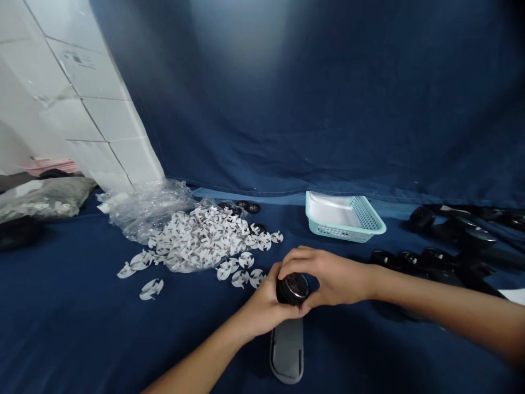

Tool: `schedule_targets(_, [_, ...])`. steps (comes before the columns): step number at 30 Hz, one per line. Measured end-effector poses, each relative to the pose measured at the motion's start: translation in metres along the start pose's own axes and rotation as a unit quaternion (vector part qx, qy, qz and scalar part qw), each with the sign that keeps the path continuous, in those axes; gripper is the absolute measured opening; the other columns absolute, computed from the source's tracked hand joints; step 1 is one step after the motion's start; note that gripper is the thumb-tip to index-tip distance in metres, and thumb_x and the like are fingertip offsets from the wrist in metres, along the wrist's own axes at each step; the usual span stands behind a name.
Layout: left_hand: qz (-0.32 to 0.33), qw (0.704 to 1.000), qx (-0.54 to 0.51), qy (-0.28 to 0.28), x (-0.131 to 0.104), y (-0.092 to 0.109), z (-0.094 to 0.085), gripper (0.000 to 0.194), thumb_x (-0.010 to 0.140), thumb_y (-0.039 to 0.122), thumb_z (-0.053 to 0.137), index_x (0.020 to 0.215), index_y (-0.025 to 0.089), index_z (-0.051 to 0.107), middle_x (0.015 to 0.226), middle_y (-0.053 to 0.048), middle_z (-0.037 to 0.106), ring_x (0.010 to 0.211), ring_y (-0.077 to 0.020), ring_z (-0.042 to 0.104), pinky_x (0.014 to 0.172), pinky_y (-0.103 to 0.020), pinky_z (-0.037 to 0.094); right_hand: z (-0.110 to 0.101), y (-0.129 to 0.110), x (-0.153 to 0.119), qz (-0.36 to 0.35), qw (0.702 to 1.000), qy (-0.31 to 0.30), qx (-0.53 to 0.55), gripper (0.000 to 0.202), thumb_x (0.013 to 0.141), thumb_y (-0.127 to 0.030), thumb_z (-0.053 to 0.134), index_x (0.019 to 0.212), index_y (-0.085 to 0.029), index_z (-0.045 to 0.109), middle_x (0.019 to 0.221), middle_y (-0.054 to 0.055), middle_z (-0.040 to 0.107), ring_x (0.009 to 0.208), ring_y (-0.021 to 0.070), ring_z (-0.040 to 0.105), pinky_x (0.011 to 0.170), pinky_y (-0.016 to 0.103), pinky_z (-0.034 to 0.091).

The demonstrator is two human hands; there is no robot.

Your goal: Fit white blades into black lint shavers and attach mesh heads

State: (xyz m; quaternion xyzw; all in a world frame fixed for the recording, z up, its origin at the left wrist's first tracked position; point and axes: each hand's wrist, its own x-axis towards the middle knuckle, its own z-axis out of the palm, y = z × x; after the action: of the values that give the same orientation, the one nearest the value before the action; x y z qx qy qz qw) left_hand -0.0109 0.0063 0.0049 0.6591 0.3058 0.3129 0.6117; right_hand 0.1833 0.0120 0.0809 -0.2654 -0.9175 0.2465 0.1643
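Observation:
A round black part (296, 288) with a shiny, dotted top is held between both hands at the lower centre. My left hand (267, 302) wraps round its left and lower sides. From above and the right, my right hand (318, 273) curves its fingers and thumb round the part's rim. A grey, rounded, elongated piece (287, 350) extends below the hands toward me; whether it joins the black part is hidden by my left hand. Several white plastic pieces (248, 276) lie just left of the hands.
A heap of white pieces (200, 235) beside clear plastic wrap (143, 208) covers the left middle. Small black discs (253, 208) lie behind it. A light-blue basket (344, 232) stands at the back. Black parts (435, 260) crowd the right. A dark blue curtain (307, 109) hangs behind.

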Motion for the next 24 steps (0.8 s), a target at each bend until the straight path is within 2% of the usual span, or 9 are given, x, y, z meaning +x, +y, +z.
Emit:
schedule_targets(3, [-0.016,0.999,-0.005,-0.041,-0.002,0.003,-0.007,0.068,0.06,0.017,0.083,0.12,0.021,0.049,0.123,-0.006,0.053,0.117,-0.027,0.05,0.102,-0.041,0.037,-0.004,-0.004,0.003,-0.048,0.997,-0.047,-0.036,0.05,0.075,-0.032,0.079,0.12,-0.022,0.059,0.119,0.006,0.059,0.103,0.0209,0.055,0.088,0.034,0.047])
schedule_targets(7, [-0.066,0.987,-0.033,-0.145,-0.005,0.008,-0.019,0.077,0.056,0.017,0.085,0.124,0.023,0.05,0.119,-0.004,0.057,0.116,-0.0268,0.052,0.104,-0.043,0.036,-0.008,-0.017,0.005,-0.108,0.982,-0.118,-0.103,0.046,0.087,-0.032,0.067,0.13,-0.022,0.054,0.126,0.007,0.058,0.1,0.0221,0.053,0.085,0.035,0.047])
schedule_targets(10, [-0.074,0.982,-0.034,-0.172,-0.005,0.01,-0.024,0.076,0.056,0.02,0.086,0.124,0.023,0.051,0.119,-0.003,0.058,0.117,-0.0268,0.051,0.104,-0.043,0.036,-0.007,-0.02,0.005,-0.105,0.98,-0.118,-0.117,0.048,0.086,-0.035,0.068,0.129,-0.02,0.055,0.126,0.009,0.057,0.101,0.0228,0.054,0.085,0.036,0.049])
schedule_targets(14, [-0.037,0.99,0.023,-0.132,-0.004,0.015,-0.021,0.07,0.058,0.018,0.084,0.121,0.021,0.054,0.127,-0.006,0.051,0.121,-0.0288,0.047,0.106,-0.043,0.035,0.001,-0.011,0.0,-0.043,0.991,-0.063,-0.108,0.06,0.076,-0.048,0.074,0.126,-0.02,0.058,0.114,0.01,0.06,0.097,0.0235,0.059,0.08,0.036,0.053])
schedule_targets(17, [-0.004,0.993,0.07,-0.092,0.0,0.027,-0.013,0.075,0.057,0.018,0.083,0.124,0.021,0.05,0.136,-0.009,0.046,0.121,-0.029,0.049,0.103,-0.042,0.038,-0.001,-0.005,-0.008,-0.029,0.993,-0.021,-0.112,0.063,0.073,-0.051,0.076,0.126,-0.02,0.058,0.114,0.01,0.06,0.097,0.0241,0.06,0.079,0.037,0.055])
schedule_targets(21, [0.031,0.983,0.181,-0.011,0.013,0.063,-0.001,0.083,0.062,0.02,0.079,0.134,0.022,0.039,0.127,-0.012,0.055,0.112,-0.0307,0.056,0.094,-0.044,0.044,-0.018,-0.011,-0.026,-0.034,0.987,0.081,-0.136,0.06,0.079,-0.045,0.074,0.131,-0.023,0.055,0.128,0.012,0.055,0.115,0.0265,0.055,0.094,0.041,0.051])
schedule_targets(24, [0.093,0.945,0.304,0.08,0.028,0.096,0.011,0.069,0.066,0.025,0.075,0.128,0.021,0.044,0.114,-0.013,0.061,0.104,-0.034,0.059,0.087,-0.046,0.045,-0.033,-0.025,-0.04,-0.001,0.969,0.205,-0.136,0.055,0.083,-0.041,0.07,0.133,-0.026,0.053,0.133,0.012,0.052,0.12,0.0281,0.053,0.1,0.045,0.048])
